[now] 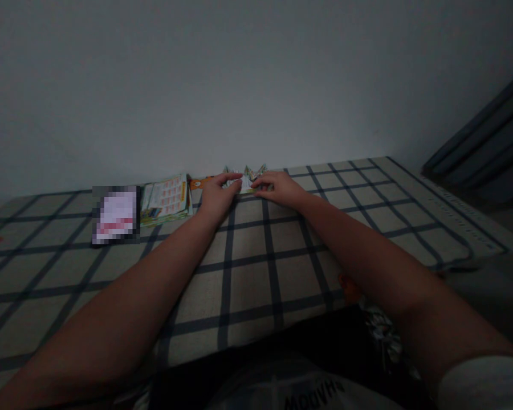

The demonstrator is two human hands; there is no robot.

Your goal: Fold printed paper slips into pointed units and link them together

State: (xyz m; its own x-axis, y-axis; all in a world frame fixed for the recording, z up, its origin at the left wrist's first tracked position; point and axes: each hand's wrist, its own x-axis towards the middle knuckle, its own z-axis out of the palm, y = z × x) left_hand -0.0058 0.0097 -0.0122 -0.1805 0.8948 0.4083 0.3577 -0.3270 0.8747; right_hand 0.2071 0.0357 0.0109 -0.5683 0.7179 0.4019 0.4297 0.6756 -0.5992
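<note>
Near the far edge of the table, a small piece of printed paper (247,184) sits between my two hands. On its left side, my left hand (219,196) has its fingertips closed on the edge. The fingers of my right hand (280,188) are bent and pinched at the paper's right edge. Just behind the hands stand folded paper shapes (256,171) with pointed tips, partly hidden by my fingers. To the left of my left hand lies a stack of printed paper sheets (166,198). The light is dim, so fine folds do not show.
A checked cloth (248,279) covers the table, which meets a plain wall (256,80) at the back. Left of the stack lies a dark-edged flat object (117,216) with a blurred face. Crumpled paper shapes (385,336) lie low by my right forearm. Dark folded fabric (487,125) hangs at right.
</note>
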